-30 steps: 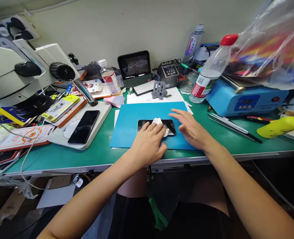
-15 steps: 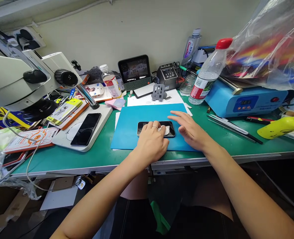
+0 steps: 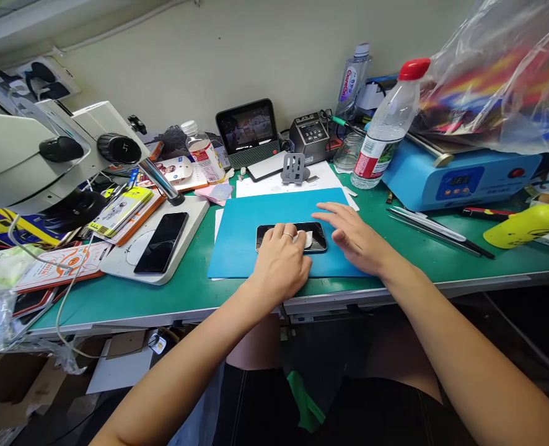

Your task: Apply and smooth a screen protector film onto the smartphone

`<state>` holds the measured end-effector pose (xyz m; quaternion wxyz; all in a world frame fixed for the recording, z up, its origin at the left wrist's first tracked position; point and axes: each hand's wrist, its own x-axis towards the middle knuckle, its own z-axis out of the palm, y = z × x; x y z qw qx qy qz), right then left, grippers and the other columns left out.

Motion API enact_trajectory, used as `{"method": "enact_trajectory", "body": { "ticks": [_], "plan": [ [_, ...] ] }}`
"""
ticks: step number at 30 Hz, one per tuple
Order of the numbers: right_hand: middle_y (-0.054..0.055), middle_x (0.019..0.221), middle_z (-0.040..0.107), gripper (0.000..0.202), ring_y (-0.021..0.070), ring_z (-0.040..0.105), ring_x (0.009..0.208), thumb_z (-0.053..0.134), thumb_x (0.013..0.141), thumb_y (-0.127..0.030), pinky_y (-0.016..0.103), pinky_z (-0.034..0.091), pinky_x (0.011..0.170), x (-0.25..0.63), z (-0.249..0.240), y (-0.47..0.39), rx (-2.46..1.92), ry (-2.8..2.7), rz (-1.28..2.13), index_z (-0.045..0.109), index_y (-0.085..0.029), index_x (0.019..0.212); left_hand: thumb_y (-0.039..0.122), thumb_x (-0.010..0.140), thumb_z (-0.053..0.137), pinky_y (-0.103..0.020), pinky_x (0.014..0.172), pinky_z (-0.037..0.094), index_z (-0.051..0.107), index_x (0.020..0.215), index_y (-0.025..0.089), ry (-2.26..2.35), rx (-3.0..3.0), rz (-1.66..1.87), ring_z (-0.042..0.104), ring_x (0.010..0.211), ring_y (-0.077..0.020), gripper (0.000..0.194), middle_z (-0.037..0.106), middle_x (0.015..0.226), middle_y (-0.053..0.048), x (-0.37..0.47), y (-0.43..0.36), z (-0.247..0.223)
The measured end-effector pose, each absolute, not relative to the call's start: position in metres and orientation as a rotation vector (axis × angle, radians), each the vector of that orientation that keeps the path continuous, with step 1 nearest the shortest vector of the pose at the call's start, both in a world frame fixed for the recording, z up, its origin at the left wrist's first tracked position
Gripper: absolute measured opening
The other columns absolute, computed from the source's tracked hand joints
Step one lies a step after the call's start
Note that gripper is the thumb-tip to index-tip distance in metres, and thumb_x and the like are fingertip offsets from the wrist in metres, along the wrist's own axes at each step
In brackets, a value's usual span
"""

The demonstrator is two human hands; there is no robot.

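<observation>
A black smartphone lies face up, lengthwise from left to right, on a blue mat. My left hand, with a ring on one finger, is over the phone's left and middle part and hides much of the glass. Its bent fingers press a small white wipe onto the screen. Just right of the phone, my right hand hovers above the mat with its fingers apart and nothing in them.
On the left, a second phone rests on the white base of a microscope. Tweezers lie to the right, before a blue heating machine. A red-capped bottle and a grey stand are behind the mat.
My left hand has slid the white wipe slightly left across the phone's screen. My right hand stays open beside the phone. The camera view has tilted slightly.
</observation>
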<state>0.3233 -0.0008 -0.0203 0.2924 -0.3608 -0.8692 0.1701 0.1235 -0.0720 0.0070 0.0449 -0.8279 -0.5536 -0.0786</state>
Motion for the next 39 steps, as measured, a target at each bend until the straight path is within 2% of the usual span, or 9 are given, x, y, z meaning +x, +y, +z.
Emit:
{"method": "enact_trajectory", "body": {
  "ticks": [10,20,27,39],
  "plan": [
    [0.018,0.150,0.052,0.091,0.0366,0.040,0.144,0.010,0.089,-0.080,0.064,0.031,0.118,0.323,-0.020,-0.001,-0.963,-2.313,0.453,0.063,-0.021,0.136,0.021,0.093,0.047,-0.043,0.093,0.044,0.061,0.120,0.015,-1.675,-2.555,-0.259,0.052,0.107,-0.0295,0.032,0.060,0.120,-0.014,0.126,-0.078,0.006],
    [0.020,0.149,0.053,0.095,0.0360,0.040,0.144,0.008,0.089,-0.080,0.064,0.031,0.117,0.324,-0.019,-0.002,-0.980,-2.312,0.456,0.063,-0.018,0.135,0.021,0.091,0.048,-0.042,0.095,0.043,0.060,0.124,0.015,-1.646,-2.551,-0.277,0.053,0.107,-0.0292,0.036,0.059,0.121,-0.014,0.122,-0.083,0.004],
    [0.019,0.148,0.054,0.092,0.0365,0.042,0.143,0.009,0.090,-0.079,0.064,0.030,0.118,0.323,-0.019,-0.001,-0.979,-2.289,0.450,0.063,-0.020,0.135,0.023,0.092,0.048,-0.042,0.097,0.042,0.061,0.120,0.011,-1.632,-2.545,-0.270,0.053,0.106,-0.0302,0.033,0.060,0.116,-0.015,0.133,-0.076,0.004],
    [0.016,0.149,0.054,0.091,0.0345,0.040,0.144,0.010,0.090,-0.079,0.060,0.030,0.119,0.325,-0.027,0.001,-0.952,-2.265,0.454,0.063,-0.021,0.136,0.019,0.090,0.047,-0.044,0.100,0.042,0.060,0.127,0.017,-1.617,-2.581,-0.238,0.053,0.110,-0.0297,0.039,0.060,0.121,-0.013,0.130,-0.071,0.004]
  ]
}}
